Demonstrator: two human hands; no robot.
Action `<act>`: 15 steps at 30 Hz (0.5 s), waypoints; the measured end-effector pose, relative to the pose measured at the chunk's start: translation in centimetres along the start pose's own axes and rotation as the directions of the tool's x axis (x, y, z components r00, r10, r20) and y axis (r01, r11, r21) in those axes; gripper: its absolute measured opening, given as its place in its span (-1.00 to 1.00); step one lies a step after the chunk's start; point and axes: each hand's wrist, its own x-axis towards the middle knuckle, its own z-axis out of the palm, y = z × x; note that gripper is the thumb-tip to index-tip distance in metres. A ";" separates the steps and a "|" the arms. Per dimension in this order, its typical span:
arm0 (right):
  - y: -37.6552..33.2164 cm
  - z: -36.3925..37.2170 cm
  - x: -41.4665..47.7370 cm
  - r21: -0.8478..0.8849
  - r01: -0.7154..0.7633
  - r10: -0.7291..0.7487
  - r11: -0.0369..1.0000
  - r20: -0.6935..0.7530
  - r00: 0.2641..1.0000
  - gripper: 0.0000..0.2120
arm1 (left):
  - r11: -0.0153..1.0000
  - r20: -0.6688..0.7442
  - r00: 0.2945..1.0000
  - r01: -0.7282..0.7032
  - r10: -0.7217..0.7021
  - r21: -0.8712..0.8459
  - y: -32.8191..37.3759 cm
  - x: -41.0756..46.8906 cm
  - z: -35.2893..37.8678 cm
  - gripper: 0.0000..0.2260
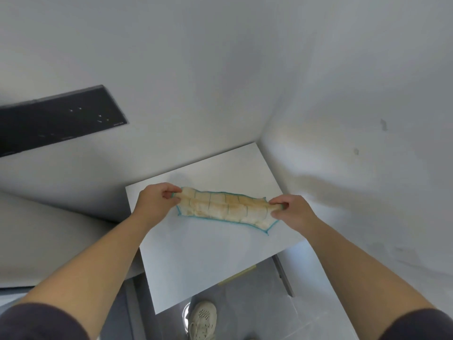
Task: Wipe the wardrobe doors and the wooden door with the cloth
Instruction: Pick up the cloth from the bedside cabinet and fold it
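Cream cloth [224, 208], left hand [154, 201], right hand [293, 212], seemingly pinching

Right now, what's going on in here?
A person holds a cream cloth with teal edging stretched between both hands. The left hand pinches one end and the right hand the other. The cloth hangs over a white flat top set in a corner of pale walls. Nothing is being wiped at this moment. One pale shoe shows on the grey floor below.
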 end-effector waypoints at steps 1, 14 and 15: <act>-0.2 -0.2 -0.2 -0.053 0.017 -0.018 0.998 -0.011 1.000 -0.78 | 0.999 -0.013 1.000 -0.015 0.016 0.035 0.3 -0.1 -0.2 -0.86; -2.2 -0.8 -1.5 0.184 0.007 0.030 0.983 -0.196 0.980 -0.82 | 0.977 -0.038 0.998 0.042 -0.051 -0.209 0.8 -0.3 -0.8 -0.89; -2.3 -0.7 -1.4 0.249 -0.017 0.067 0.968 -0.193 0.979 -0.83 | 0.960 -0.035 0.995 0.082 -0.094 -0.267 1.0 -0.3 -0.7 -0.89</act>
